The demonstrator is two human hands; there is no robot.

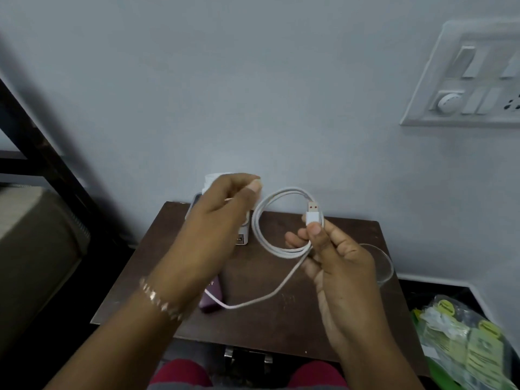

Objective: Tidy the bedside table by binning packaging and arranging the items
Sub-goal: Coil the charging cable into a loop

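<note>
A white USB cable [260, 220] is wound into loops above the dark brown bedside table [281, 313]. My right hand [334, 257] pinches its white plug, orange contacts pointing up, and holds the loops. My left hand [216, 223], with a bracelet at the wrist, is closed over the loop's left side. A free length of cable trails down toward a purple object [211, 301] lying on the table, partly hidden by my left forearm. Behind my left hand stands a white item [242, 235], mostly hidden.
A clear glass [380, 266] stands at the table's right edge behind my right hand. A bag of green and white packaging [461, 344] sits low on the right. A switch panel [467, 80] is on the wall; dark furniture [36, 153] stands at the left.
</note>
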